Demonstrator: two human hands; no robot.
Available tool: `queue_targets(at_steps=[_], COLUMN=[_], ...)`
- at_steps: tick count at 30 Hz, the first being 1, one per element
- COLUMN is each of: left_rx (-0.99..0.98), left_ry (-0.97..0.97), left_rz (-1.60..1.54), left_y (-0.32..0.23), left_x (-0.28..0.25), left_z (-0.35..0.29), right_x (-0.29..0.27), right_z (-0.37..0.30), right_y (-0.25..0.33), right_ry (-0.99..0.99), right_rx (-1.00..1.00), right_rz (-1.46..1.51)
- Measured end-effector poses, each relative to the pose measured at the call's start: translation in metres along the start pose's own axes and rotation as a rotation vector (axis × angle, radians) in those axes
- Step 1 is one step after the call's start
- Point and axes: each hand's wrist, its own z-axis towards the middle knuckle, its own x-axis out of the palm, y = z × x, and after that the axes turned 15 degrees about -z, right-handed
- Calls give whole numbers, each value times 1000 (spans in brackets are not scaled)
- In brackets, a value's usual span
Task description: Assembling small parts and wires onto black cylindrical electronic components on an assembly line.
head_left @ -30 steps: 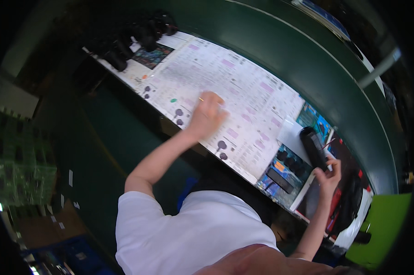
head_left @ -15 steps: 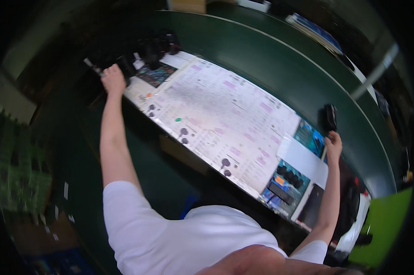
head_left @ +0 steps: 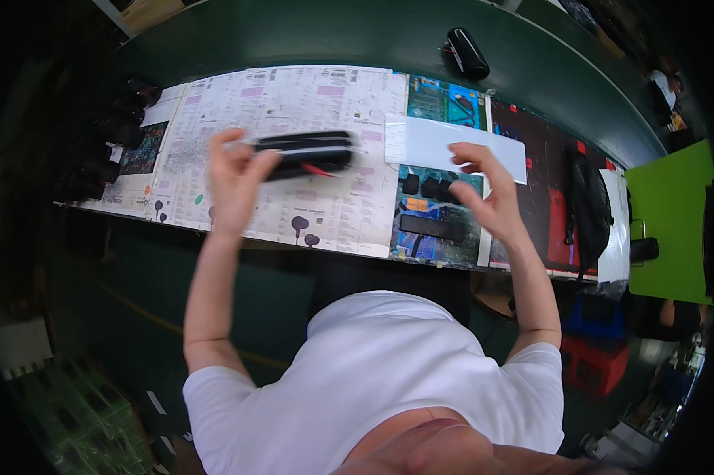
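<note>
A black cylinder hung in the left hand above the papered bench.
From where I stood, the left hand [head_left: 236, 170] had its thumb and fingers closed round the left end of the glossy black cylinder [head_left: 317, 149], which lay nearly level, a little blurred, over the pale printed sheet [head_left: 285, 103], a red strip [head_left: 317, 169] showing at its underside. The right hand [head_left: 469, 176] held nothing that I could see; its thumb and fingers stood apart, curved, by the lower edge of a white sheet [head_left: 428, 141] and near some small black pieces [head_left: 429, 188]. Below those lay a flat dark bar [head_left: 432, 227]. Another black cylinder [head_left: 468, 54] rested on the green surface [head_left: 357, 36] beyond, well apart from both hands. More dark objects [head_left: 107, 142] crowded the bench's left end.
</note>
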Motion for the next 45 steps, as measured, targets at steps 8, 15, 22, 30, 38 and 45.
queue_targets(at_steps=[8, 15, 22, 30, 38, 45], left_rx=[-438, -578, 279, 152, 467, 475], left_ry=[155, 343, 460, 487, 475, 439], left_rz=[-285, -146, 715, 768, 852, 965], left_y=[69, 38, 81, 114, 107, 113], left_x=[166, 160, 147, 153, 158, 160], left_z=[-66, -45, 39, 45, 30, 27], right_x=[-8, -8, -24, 90, 103, 88], right_z=[-52, -49, 16, 97, 95, 103], right_y=[-15, -27, -39, -74, -82, -63], right_ry=[157, 219, 394, 197, -29, -21], right_rx=[-90, -19, 24, 29, -212, -377], right_rz=[-422, -318, 148, -472, -642, -701])
